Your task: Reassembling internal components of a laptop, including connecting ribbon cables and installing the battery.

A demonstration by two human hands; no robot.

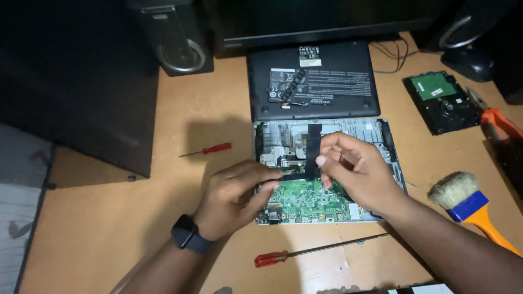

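An opened laptop base [392, 158] lies on the wooden desk with its green circuit board [305, 198] exposed. A flat black ribbon cable [313, 147] runs down over the inside of the base. My right hand [354, 169] pinches the lower part of this cable between thumb and forefinger. My left hand [237, 193], with a black watch on its wrist, rests on the board's left side and holds the cable's dark lower end beside my right fingers.
The black bottom cover [316, 81] lies behind the base with a memory stick on it. A small red screwdriver [210, 149] lies left, a long one [316, 251] in front. Right: hard drive [444, 100], orange-handled pliers [498, 122], blue-and-orange brush [468, 201]. Speakers and a monitor stand behind.
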